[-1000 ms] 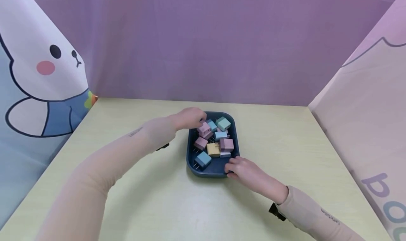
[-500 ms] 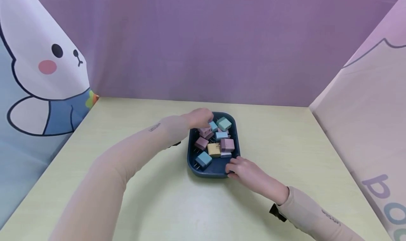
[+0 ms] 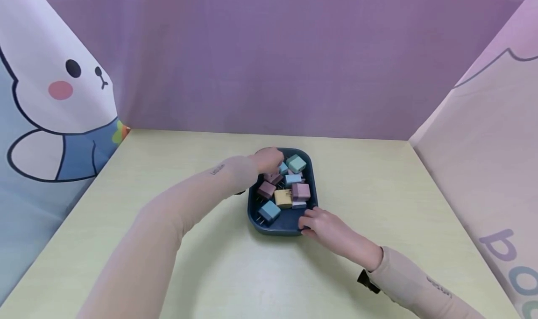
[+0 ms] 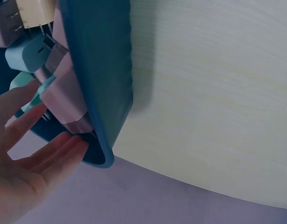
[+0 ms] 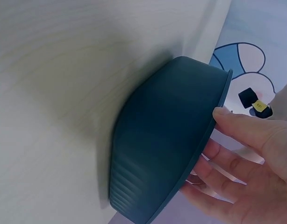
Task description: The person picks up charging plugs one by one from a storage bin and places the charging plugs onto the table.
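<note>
A dark blue plastic bin holds several pastel plug chargers, among them a yellow charger, a blue charger and a mint green charger. My left hand reaches over its far left corner. In the left wrist view the left fingers are spread and fairly straight, right at the edge of a pink charger. My right hand holds the bin's near right corner. The right wrist view shows the thumb on the rim, with the other fingers over the inner side.
The bin stands on a pale wood-grain table. A purple cloth hangs behind the table's back edge, with printed cloths at both sides, a rabbit figure on the left one. Each wrist carries a black strap.
The left hand has moved right and slightly down over the bin's far left corner, now hiding a pink charger seen earlier. The right hand and the bin have stayed put.
</note>
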The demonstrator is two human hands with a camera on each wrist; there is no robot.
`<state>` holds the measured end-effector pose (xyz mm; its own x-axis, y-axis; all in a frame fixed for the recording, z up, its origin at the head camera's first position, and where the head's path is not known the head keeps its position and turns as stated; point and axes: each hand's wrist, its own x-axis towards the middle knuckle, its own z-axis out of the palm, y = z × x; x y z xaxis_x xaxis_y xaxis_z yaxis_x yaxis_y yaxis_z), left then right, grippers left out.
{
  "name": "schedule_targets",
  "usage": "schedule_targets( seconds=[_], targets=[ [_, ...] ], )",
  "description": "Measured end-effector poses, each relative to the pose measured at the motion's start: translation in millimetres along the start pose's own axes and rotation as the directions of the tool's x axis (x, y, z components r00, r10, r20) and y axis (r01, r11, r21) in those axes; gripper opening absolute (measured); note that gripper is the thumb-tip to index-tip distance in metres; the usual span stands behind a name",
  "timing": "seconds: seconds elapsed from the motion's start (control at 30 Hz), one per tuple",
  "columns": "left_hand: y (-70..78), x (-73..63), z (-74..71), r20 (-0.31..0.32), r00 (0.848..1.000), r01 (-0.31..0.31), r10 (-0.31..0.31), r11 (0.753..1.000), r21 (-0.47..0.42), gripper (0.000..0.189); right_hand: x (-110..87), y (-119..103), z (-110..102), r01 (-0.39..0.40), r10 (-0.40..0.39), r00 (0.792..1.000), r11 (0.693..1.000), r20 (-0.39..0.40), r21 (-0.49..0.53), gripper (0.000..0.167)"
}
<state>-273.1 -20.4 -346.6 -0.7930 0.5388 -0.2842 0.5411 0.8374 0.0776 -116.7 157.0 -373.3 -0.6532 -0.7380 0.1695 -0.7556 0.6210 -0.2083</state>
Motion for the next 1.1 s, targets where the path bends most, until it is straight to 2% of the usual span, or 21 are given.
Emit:
schedule_targets(
  seconds=[0.3,0.43,0.57,0.73,0.83,0.97,1.1],
  targets=[
    [-4.8,4.3,5.5,0.018,1.0,0.014,-0.013,1.0,-0.028,0.01,-1.0,-1,0,-0.013,0.013,1.0,1.0,0.007,0.007,0.009],
    [-7.2,4.8,7.2,0.033,0.999,0.033,-0.031,0.996,-0.085,0.01,-1.2,-1,-1,-0.016,0.016,1.0,1.0,0.012,0.01,0.01],
    [-10.1,4.6,8.4,0.02,0.999,0.043,-0.04,0.989,-0.142,0.011,-0.9,-1,0,-0.018,0.017,1.0,1.0,0.015,0.01,0.01],
    [-12.7,4.5,8.5,0.025,0.999,0.035,-0.031,0.98,-0.194,0.017,-0.3,-1,1,-0.026,0.026,0.999,1.0,0.02,0.013,0.009],
    [-11.7,2.0,5.0,0.051,0.998,0.033,-0.021,0.969,-0.244,0.022,-0.3,-1,0,-0.026,0.026,0.999,1.0,0.022,0.013,0.009],
    [-8.7,-2.8,-2.4,0.07,0.998,0.012,0.004,0.974,-0.228,0.025,-0.6,-1,0,-0.023,0.022,1.0,1.0,0.02,0.016,0.009],
    [-8.5,-6.2,-11.0,0.048,0.997,-0.048,0.056,0.986,-0.163,0.022,-0.3,-1,0,-0.024,0.023,1.0,1.0,0.015,0.012,0.009]
  ],
)
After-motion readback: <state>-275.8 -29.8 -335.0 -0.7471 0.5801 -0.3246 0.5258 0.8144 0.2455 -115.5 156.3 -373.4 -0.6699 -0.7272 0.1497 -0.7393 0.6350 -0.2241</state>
